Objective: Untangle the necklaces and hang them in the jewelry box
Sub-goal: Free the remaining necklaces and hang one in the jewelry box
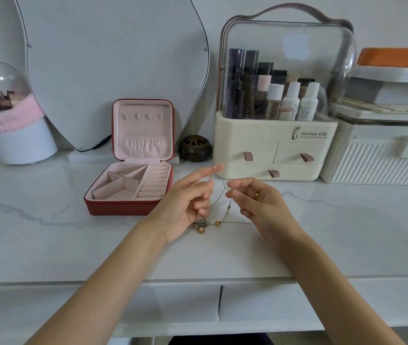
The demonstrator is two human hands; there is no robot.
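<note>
While pinching fine gold-and-silver necklace chains (223, 195) between left hand (185, 202) and right hand (255, 200), just at four o'clock of open red jewelry box (133, 190): likely light, limp, snag-prone; best gripped near knotted pendants (201, 225).

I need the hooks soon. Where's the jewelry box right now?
In the head view, the jewelry box sits open on the table, left of the hands, between the mirror and the cosmetics organizer.
</note>
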